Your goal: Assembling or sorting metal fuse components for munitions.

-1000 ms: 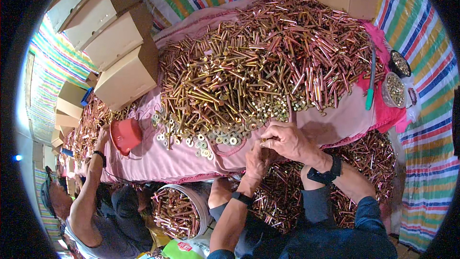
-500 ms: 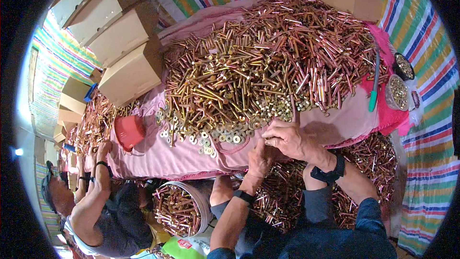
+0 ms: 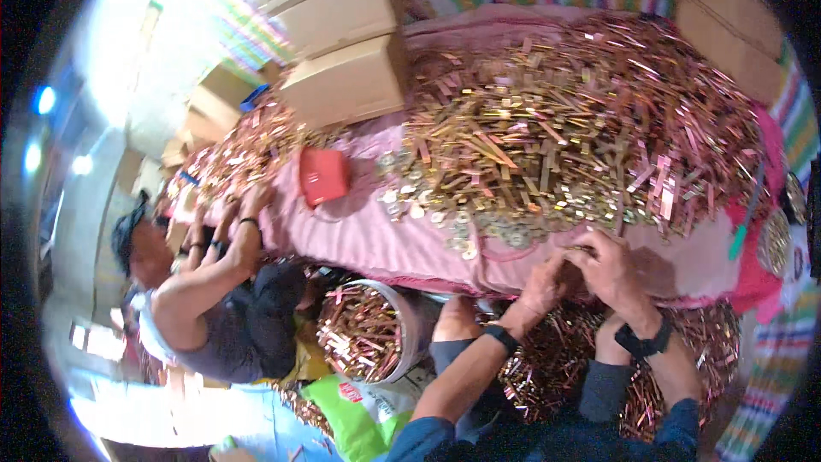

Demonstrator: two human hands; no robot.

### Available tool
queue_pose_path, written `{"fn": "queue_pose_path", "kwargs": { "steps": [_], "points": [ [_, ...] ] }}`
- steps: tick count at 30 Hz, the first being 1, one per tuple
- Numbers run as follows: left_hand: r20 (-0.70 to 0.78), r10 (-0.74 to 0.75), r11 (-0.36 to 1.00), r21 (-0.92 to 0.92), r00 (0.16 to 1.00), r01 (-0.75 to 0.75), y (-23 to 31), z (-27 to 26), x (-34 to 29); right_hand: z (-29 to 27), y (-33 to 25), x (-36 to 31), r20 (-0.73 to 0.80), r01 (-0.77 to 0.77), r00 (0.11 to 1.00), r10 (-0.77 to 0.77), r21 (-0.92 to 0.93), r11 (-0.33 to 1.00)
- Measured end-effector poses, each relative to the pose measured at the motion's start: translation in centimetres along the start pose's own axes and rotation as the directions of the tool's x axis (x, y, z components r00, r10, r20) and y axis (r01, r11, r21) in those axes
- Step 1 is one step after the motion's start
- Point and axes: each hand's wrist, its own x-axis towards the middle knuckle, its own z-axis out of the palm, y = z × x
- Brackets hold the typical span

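Note:
My left hand (image 3: 546, 285) and my right hand (image 3: 605, 267) meet over the front edge of the pink cloth (image 3: 372, 231). Both have bent, closed fingers with the tips close together. Whatever small part lies between them is blurred and mostly hidden by the fingers. Just beyond my hands lie washers (image 3: 511, 233) and small nuts (image 3: 599, 201), along the front of a large heap of yellowish and coppery bolts (image 3: 547, 133).
A co-worker (image 3: 192, 282) sits at left, hands near another bolt heap (image 3: 235, 150). A red container (image 3: 323, 176) and cardboard boxes (image 3: 346, 81) stand between. Below are a white bucket (image 3: 415, 334) of bolts and a green-white bag (image 3: 363, 411). A green-handled tool (image 3: 739, 241) lies at right.
The whole view has swung left, so everything sits farther right and more of the co-worker's side shows. The picture is blurrier. My hands stay together at the cloth's front edge.

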Motion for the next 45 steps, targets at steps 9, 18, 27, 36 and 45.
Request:
{"fn": "queue_pose_path", "kwargs": {
  "steps": [9,18,27,36,45],
  "points": [
    [0.023,-0.098,0.937,-0.335,0.995,0.100,-0.6,1.4,-0.4,-0.9,-0.2,0.0,0.107,0.228,0.969,-0.224,-0.028,0.973],
    [0.126,-0.199,0.920,-0.318,0.972,0.230,-1.2,2.5,0.4,-1.1,0.3,-0.4,0.076,0.103,0.993,-0.095,-0.109,0.989],
    [0.147,-0.173,0.844,-0.487,0.974,0.224,-2.4,3.1,-0.4,-0.5,-1.6,-0.9,0.073,-0.038,0.997,0.037,0.014,0.999],
    [0.039,-0.061,0.915,-0.396,0.997,0.072,-1.0,2.2,0.6,-2.5,-2.4,0.2,0.185,-0.167,0.968,0.172,-0.041,0.985],
    [-0.017,0.102,0.976,-0.194,0.995,-0.103,1.3,0.1,1.1,-1.9,1.5,0.5,0.225,0.199,0.964,-0.145,-0.242,0.950]
  ]
}}
